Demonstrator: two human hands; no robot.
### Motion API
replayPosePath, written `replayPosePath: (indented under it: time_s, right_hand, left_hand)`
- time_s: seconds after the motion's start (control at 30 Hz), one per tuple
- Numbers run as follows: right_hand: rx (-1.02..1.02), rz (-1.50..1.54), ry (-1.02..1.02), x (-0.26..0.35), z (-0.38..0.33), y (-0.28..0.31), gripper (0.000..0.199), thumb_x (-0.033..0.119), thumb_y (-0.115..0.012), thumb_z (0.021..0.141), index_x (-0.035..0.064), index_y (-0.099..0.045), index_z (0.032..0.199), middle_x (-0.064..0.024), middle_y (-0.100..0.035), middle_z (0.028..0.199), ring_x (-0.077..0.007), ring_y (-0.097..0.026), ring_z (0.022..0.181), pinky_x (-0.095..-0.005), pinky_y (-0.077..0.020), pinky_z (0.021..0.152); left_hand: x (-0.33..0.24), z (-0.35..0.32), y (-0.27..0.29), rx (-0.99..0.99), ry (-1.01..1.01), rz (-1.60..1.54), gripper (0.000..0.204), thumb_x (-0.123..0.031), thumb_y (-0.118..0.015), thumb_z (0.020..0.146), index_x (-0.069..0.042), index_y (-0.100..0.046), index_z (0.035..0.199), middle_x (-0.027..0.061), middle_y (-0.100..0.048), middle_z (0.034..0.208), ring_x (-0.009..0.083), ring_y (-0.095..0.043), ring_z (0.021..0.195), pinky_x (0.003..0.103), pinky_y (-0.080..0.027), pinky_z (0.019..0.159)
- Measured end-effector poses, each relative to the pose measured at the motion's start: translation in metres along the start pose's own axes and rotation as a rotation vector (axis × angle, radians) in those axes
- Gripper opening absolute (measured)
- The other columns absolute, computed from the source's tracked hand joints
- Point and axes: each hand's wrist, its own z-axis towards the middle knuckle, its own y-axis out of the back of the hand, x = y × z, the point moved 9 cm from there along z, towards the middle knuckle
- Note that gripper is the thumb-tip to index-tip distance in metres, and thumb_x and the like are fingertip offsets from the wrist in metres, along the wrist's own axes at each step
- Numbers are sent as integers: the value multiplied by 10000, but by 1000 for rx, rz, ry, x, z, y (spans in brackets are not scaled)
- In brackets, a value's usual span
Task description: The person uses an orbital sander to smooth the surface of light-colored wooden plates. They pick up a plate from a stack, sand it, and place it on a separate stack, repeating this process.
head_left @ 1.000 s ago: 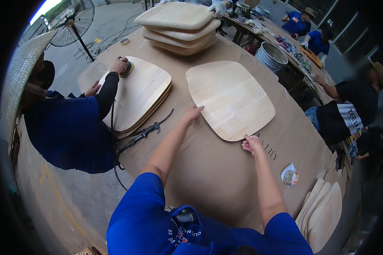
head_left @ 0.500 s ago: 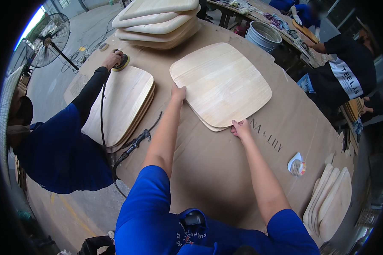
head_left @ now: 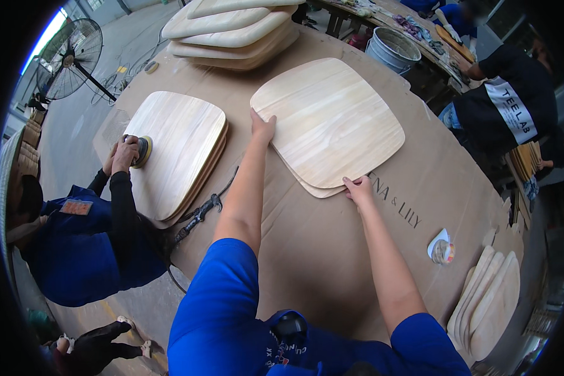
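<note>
A pale wooden panel (head_left: 329, 119) with rounded corners lies in front of me on the paper-covered table (head_left: 282, 250). Beneath it, the edge of a second panel (head_left: 302, 184) peeks out at the near left side. My left hand (head_left: 263, 127) grips the panel's left edge, fingers partly hidden by it. At the near edge, my right hand (head_left: 358, 189) pinches the top panel between thumb and fingers.
On the left a co-worker's hands (head_left: 124, 153) press a round sander (head_left: 143, 151) on a panel stack (head_left: 182, 135); its hose lies beside the stack. More panels stand piled at the back (head_left: 232, 31) and lower right (head_left: 485, 304). A tape roll (head_left: 443, 252) lies at right.
The co-worker's sander has come from the stack's far end to its left side, with both hands now at it. My panel has shifted very slightly in view; my grip looks the same.
</note>
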Motion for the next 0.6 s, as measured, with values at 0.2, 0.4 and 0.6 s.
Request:
replayPosePath:
  time_s: [0.2, 0.4, 0.6]
  right_hand:
    - [-73, -58, 104, -13, 13, 13, 424, 316, -816, 735, -20, -577, 831, -144, -662, 803, -224, -630, 680, -343, -506, 634]
    - [47, -159, 17, -12, 12, 26, 402, 293, -760, 809, 2, -542, 979, -97, -606, 947, -178, -612, 784, -304, -555, 627]
    - [-126, -444, 184, 21, -23, 41, 341, 276, -748, 807, -6, -563, 856, -99, -639, 796, -206, -614, 700, -342, -499, 671]
  left_hand:
    - [5, -11, -1, -18, -30, 1, 958, -220, -703, 810, -64, -62, 1504, 263, -451, 1379, 381, -473, 1260, 398, -374, 1067]
    - [11, -38, 4, -86, -26, 29, 982, -237, -703, 808, -51, -35, 1505, 304, -381, 1398, 411, -410, 1293, 419, -343, 1086]
    - [-2, -71, 14, -61, 69, 26, 961, -196, -703, 817, -33, -51, 1504, 299, -314, 1435, 416, -328, 1339, 425, -286, 1122]
